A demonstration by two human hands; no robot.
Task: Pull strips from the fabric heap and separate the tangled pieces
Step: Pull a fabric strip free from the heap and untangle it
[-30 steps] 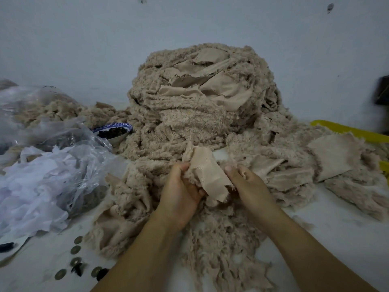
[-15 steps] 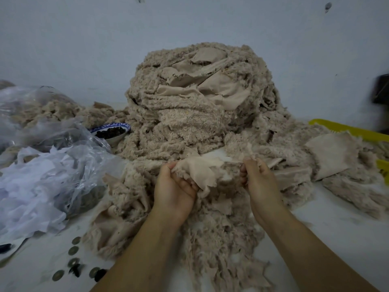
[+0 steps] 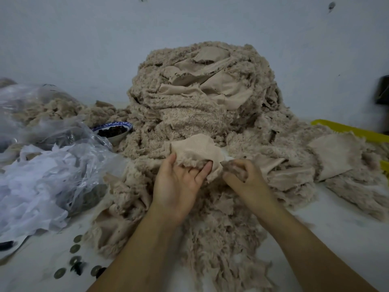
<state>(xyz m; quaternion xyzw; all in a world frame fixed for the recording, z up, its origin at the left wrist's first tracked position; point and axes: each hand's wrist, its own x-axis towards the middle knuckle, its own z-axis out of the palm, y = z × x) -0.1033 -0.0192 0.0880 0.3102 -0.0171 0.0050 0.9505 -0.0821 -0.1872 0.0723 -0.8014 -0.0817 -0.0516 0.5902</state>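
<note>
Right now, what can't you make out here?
Head view throughout.
Bowl: contents dark, too small to identify.
Yellow tray: buried under the heap, cut by the right edge.
Black thing, right edge: blurred, cut off.
Discs, bottom left: too small to identify.
Right hand: blurred; grips fluff, which strip unclear.

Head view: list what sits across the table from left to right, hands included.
Clear plastic bag of white scraps, blue-and-white bowl, left hand, right hand, yellow tray. The fabric heap and the fabric piece the hands grip overlap these, so are omitted.
</note>
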